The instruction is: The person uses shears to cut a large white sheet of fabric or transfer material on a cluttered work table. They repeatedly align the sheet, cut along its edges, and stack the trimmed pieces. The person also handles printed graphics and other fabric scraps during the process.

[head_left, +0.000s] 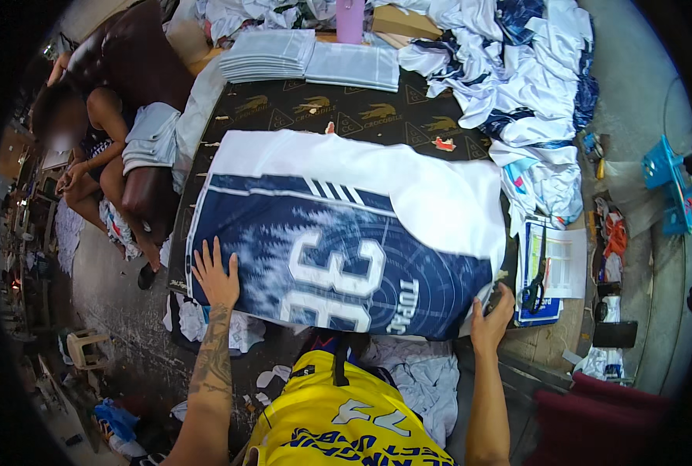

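Navy-and-white polyester sports jersey [346, 248] lies spread flat on the dark printed worktop [346, 116]. Left hand [216, 276] presses its left edge, fingers splayed flat. Right hand [492, 317] pinches the lower right corner. Green-handled scissors [534, 289] rest on papers just right; folded white shirts [315, 62] stacked beyond.

- The head camera is looking steeply down from above the person's chest onto the table [408, 116].
- It is sitting close: the jersey [346, 248] across the table's near edge is filling the middle.
- Both forearms are entering from the lower edge.
- The fisheye is bending the table's edges and darkening the corners.
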